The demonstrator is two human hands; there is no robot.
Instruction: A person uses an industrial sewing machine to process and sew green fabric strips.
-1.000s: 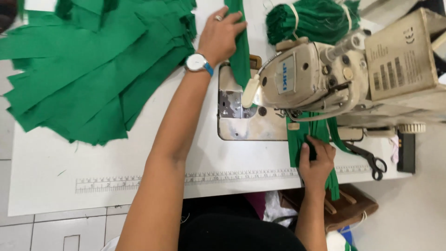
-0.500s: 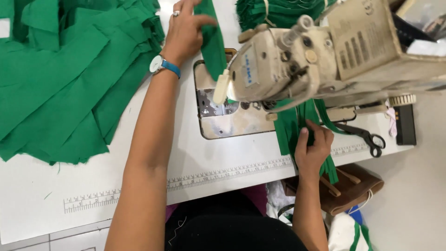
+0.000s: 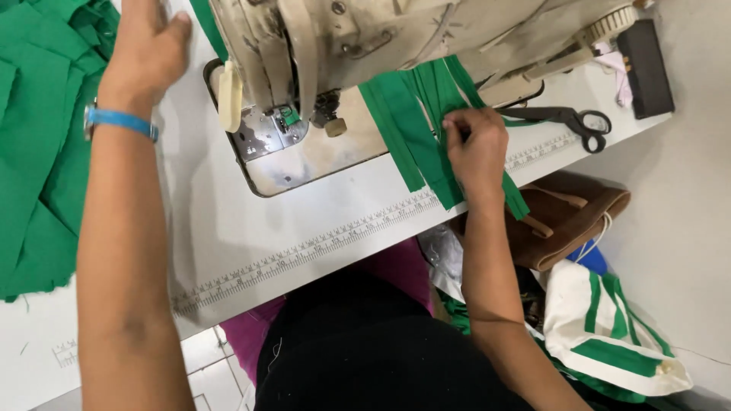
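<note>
1. My right hand pinches the long green cloth strips near the right end of the white bench. My fingers are closed tight on the cloth.
2. The strips come out from under the old cream metal sewing machine and hang down over the near edge of the bench.
3. My left hand is at the far left, up by the top of the picture. It lies flat with the fingers out. The tips are cut off by the edge, so I cannot tell if it holds anything.
4. I wear a blue watch band on my left wrist.
5. A big pile of green cloth pieces lies on the left side of the bench, just beside my left arm.
6. The shiny metal plate sits under the needle part of the machine, between my two arms.
7. Black-handled scissors lie on the bench to the right of my right hand, near it but not touching.
8. A flat black box sits at the far right of the bench.
9. A printed ruler strip runs along the near edge of the bench.
10. A brown leather bag sits lower down past the bench edge, with a white and green striped bag nearer to me.
</note>
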